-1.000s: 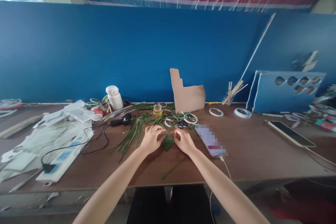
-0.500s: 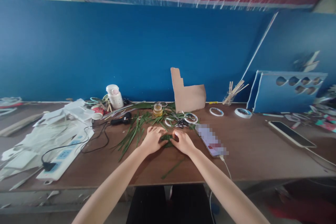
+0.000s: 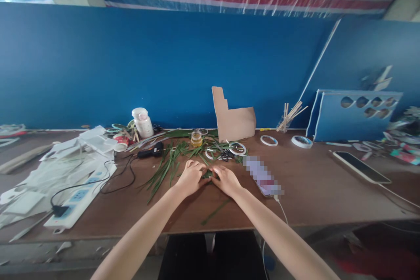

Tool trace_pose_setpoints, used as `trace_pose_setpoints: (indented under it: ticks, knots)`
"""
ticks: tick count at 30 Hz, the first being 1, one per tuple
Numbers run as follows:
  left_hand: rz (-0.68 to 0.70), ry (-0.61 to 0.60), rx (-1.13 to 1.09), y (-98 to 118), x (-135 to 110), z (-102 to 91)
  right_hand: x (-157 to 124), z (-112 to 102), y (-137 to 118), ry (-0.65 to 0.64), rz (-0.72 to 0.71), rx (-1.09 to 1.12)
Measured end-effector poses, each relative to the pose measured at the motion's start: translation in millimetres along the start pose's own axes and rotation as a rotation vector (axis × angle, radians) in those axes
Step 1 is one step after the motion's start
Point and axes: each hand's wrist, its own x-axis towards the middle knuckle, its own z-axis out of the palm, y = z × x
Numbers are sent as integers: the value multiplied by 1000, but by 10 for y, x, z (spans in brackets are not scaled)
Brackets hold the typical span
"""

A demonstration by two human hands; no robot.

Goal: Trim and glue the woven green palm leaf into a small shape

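My left hand (image 3: 192, 178) and my right hand (image 3: 226, 180) meet at the middle of the wooden table (image 3: 305, 192). Their fingertips close around a small folded green leaf (image 3: 207, 175), which is mostly hidden. Loose long leaf strips (image 3: 163, 174) lie left of my left hand. One thin strip (image 3: 215, 211) lies below my hands. Black scissors (image 3: 225, 155) rest among leaves beyond my right hand, near white tape rings (image 3: 238, 148). A phone with a blurred screen (image 3: 262, 176) lies to the right of my right hand.
A glass of yellow liquid (image 3: 196, 138), a black glue gun (image 3: 150, 150) and a white bottle (image 3: 143, 123) stand beyond my hands. Cardboard (image 3: 233, 118) leans on the blue wall (image 3: 131, 65). White plastic sheets (image 3: 62, 162) and a power strip (image 3: 77, 199) lie left.
My hands have drawn closer together and now cover most of the green leaf, which showed plainly a second ago. The folded leaf looks smaller and tighter.
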Motion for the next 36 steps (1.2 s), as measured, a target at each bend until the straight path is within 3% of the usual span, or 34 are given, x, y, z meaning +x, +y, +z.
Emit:
trace_pose_setpoints:
  ticks: [18, 28, 36]
  knots:
    - [26, 15, -7, -36, -2, 28, -1, -32, -51, -30, 3, -48]
    - [-63, 70, 5, -51, -8, 15, -9, 28, -24, 77, 143, -148]
    - [-1, -30, -19, -59, -15, 94, -4, 42, 70, 183, 40, 1]
